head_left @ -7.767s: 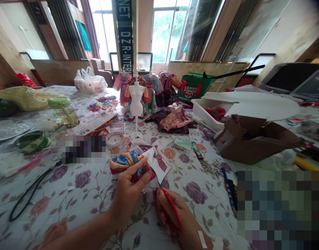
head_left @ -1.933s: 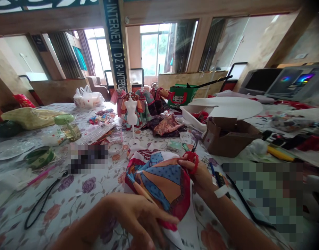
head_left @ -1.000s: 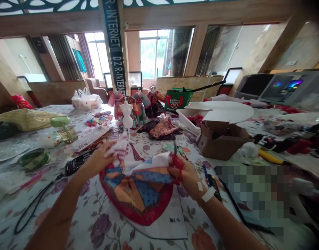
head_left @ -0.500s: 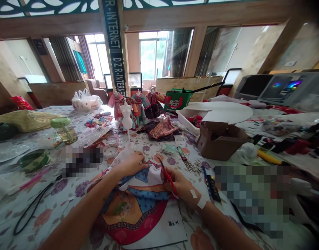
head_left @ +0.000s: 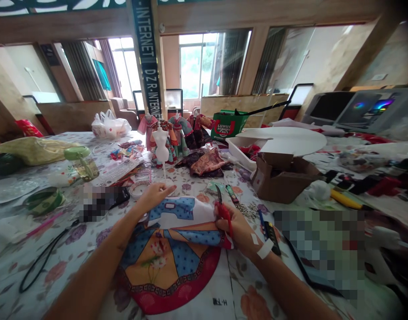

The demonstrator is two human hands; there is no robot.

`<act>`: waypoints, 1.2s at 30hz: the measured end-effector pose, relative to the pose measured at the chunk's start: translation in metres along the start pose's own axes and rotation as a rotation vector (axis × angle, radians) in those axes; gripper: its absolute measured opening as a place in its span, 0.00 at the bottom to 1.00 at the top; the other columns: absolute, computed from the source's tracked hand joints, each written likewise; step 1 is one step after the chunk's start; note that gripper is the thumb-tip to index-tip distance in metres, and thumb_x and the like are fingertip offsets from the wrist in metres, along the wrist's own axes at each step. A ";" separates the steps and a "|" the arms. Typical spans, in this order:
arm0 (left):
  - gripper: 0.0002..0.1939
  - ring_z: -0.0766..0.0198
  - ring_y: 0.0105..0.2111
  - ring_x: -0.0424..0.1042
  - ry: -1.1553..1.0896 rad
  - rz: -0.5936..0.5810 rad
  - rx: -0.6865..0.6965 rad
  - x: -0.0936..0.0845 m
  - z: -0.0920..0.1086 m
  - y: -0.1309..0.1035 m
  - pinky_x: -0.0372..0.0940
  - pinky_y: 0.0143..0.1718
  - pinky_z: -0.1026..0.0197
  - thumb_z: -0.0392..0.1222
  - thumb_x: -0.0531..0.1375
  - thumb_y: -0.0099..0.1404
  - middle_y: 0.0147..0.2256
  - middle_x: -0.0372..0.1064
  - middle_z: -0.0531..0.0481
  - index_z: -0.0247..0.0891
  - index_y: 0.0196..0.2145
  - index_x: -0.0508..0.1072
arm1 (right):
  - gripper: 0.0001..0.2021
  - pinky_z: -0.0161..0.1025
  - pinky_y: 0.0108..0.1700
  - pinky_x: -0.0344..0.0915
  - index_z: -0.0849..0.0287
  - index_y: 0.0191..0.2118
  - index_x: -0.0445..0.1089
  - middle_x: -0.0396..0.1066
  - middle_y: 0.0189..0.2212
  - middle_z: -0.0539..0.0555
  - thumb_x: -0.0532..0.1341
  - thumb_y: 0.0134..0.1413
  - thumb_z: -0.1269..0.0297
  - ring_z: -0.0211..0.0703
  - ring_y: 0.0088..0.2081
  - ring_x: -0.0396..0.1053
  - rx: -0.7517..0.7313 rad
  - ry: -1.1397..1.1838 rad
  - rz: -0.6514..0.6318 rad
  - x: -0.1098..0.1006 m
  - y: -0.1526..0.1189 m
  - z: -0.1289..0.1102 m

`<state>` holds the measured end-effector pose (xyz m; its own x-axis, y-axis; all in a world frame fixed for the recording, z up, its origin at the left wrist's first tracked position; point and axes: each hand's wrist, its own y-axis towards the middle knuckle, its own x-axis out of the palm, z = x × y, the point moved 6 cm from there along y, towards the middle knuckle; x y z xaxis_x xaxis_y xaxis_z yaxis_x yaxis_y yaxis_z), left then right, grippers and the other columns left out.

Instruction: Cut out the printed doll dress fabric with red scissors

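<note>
My right hand point(head_left: 235, 224) is closed around red-handled scissors point(head_left: 226, 217), their dark curved blade pointing up and away. Its fingers also grip the right edge of a printed fabric point(head_left: 172, 262) in blue, orange and red. The near part of the fabric lies spread on the table, with a wavy dark band and a red border. A folded upper part with a blue-patterned piece on white point(head_left: 173, 209) stretches between my hands. At its far left edge is my left hand point(head_left: 155, 196), fingers curled together; its grip on the fabric is partly hidden under the palm.
Beyond the fabric stand a white doll-size dress form point(head_left: 162, 149) and several small dressed forms. A cardboard box point(head_left: 283, 180) and white tray point(head_left: 239, 153) sit to the right. A tape roll point(head_left: 139, 190) and lidded bottle point(head_left: 81, 163) lie left. The tablecloth point(head_left: 57, 262) is floral.
My left hand has moved left and away, uncovering the blue-patterned piece. My right hand, with the scissors, has shifted slightly right, and the fabric's upper part is more spread out.
</note>
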<state>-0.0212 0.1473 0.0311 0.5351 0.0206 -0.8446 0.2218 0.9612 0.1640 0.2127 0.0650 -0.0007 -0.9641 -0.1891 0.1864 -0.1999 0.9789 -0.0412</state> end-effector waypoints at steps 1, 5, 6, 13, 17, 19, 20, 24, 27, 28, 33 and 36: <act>0.27 0.64 0.23 0.61 0.037 -0.014 -0.021 -0.004 -0.005 -0.003 0.50 0.24 0.64 0.62 0.48 0.60 0.19 0.60 0.53 0.36 0.19 0.68 | 0.11 0.29 0.21 0.45 0.58 0.27 0.60 0.56 0.20 0.43 0.60 0.32 0.74 0.30 0.20 0.49 -0.003 0.000 0.010 0.000 0.001 0.001; 0.20 0.64 0.21 0.63 0.177 -0.128 -0.094 -0.022 -0.030 -0.022 0.50 0.23 0.64 0.56 0.58 0.54 0.16 0.61 0.53 0.37 0.15 0.71 | 0.11 0.29 0.21 0.45 0.59 0.26 0.60 0.56 0.20 0.43 0.58 0.29 0.75 0.30 0.21 0.50 0.000 -0.009 -0.003 0.002 0.001 0.005; 0.15 0.63 0.22 0.65 0.208 -0.147 -0.113 -0.027 -0.036 -0.028 0.51 0.24 0.64 0.51 0.61 0.52 0.17 0.63 0.53 0.38 0.17 0.73 | 0.11 0.29 0.22 0.46 0.59 0.26 0.60 0.56 0.20 0.43 0.58 0.29 0.76 0.30 0.22 0.51 0.018 -0.017 -0.037 0.005 0.001 0.007; 0.11 0.50 0.42 0.70 0.378 -0.012 -0.191 -0.056 -0.025 -0.052 0.61 0.41 0.57 0.39 0.59 0.55 0.40 0.73 0.42 0.39 0.36 0.77 | 0.10 0.29 0.25 0.50 0.59 0.23 0.57 0.57 0.22 0.43 0.58 0.30 0.77 0.31 0.24 0.53 0.104 -0.166 -0.365 0.031 -0.007 0.017; 0.19 0.56 0.50 0.65 -0.004 -0.064 0.108 -0.011 0.029 -0.044 0.56 0.53 0.58 0.49 0.51 0.65 0.50 0.68 0.44 0.39 0.48 0.72 | 0.10 0.29 0.24 0.50 0.59 0.23 0.57 0.57 0.20 0.43 0.57 0.29 0.76 0.31 0.23 0.53 0.116 -0.130 -0.380 0.037 -0.008 0.016; 0.19 0.54 0.50 0.65 -0.055 -0.097 0.127 0.021 0.042 -0.041 0.57 0.52 0.57 0.51 0.55 0.62 0.50 0.67 0.44 0.40 0.47 0.72 | 0.10 0.29 0.25 0.50 0.59 0.23 0.57 0.58 0.20 0.43 0.57 0.29 0.76 0.30 0.23 0.53 0.126 -0.096 -0.375 0.038 -0.008 0.016; 0.20 0.50 0.51 0.63 -0.059 -0.089 0.107 0.034 0.044 -0.040 0.56 0.52 0.53 0.50 0.59 0.58 0.49 0.66 0.41 0.38 0.46 0.73 | 0.10 0.29 0.25 0.51 0.59 0.24 0.57 0.58 0.20 0.43 0.58 0.29 0.75 0.30 0.22 0.53 0.135 -0.078 -0.371 0.038 -0.008 0.017; 0.06 0.46 0.48 0.61 -0.121 -0.046 0.056 0.061 0.043 -0.037 0.55 0.49 0.48 0.41 0.62 0.53 0.41 0.66 0.41 0.36 0.29 0.72 | 0.11 0.29 0.24 0.50 0.59 0.25 0.59 0.58 0.20 0.42 0.59 0.28 0.75 0.30 0.22 0.52 0.165 -0.047 -0.346 0.036 -0.009 0.021; 0.08 0.56 0.38 0.64 -0.243 -0.051 0.053 0.055 0.040 -0.037 0.58 0.43 0.55 0.43 0.59 0.57 0.31 0.66 0.48 0.37 0.25 0.68 | 0.12 0.29 0.24 0.49 0.59 0.24 0.58 0.57 0.19 0.42 0.60 0.29 0.76 0.29 0.21 0.51 0.155 -0.047 -0.345 0.036 -0.009 0.019; 0.09 0.59 0.33 0.64 -0.293 -0.048 0.036 0.051 0.037 -0.036 0.59 0.39 0.58 0.46 0.56 0.60 0.28 0.64 0.51 0.38 0.27 0.67 | 0.11 0.29 0.24 0.49 0.59 0.24 0.58 0.57 0.19 0.42 0.60 0.29 0.75 0.29 0.21 0.51 0.148 -0.041 -0.351 0.037 -0.010 0.017; 0.21 0.64 0.26 0.64 -0.545 -0.094 -0.097 0.043 0.026 -0.038 0.60 0.31 0.63 0.57 0.47 0.65 0.26 0.65 0.53 0.37 0.37 0.67 | 0.11 0.30 0.24 0.49 0.59 0.26 0.59 0.60 0.19 0.43 0.61 0.32 0.72 0.32 0.21 0.55 0.124 -0.013 -0.364 0.041 -0.014 0.011; 0.28 0.61 0.29 0.68 -0.650 -0.281 -0.178 0.052 0.022 -0.050 0.62 0.31 0.61 0.63 0.47 0.63 0.27 0.70 0.47 0.35 0.31 0.72 | 0.11 0.29 0.22 0.47 0.60 0.26 0.61 0.60 0.19 0.43 0.61 0.31 0.75 0.30 0.21 0.54 0.123 0.014 -0.285 0.036 -0.014 0.011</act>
<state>0.0138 0.0943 -0.0096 0.8656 -0.3480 -0.3600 0.3158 0.9374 -0.1470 0.1791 0.0433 -0.0039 -0.8641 -0.4524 0.2207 -0.4820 0.8700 -0.1038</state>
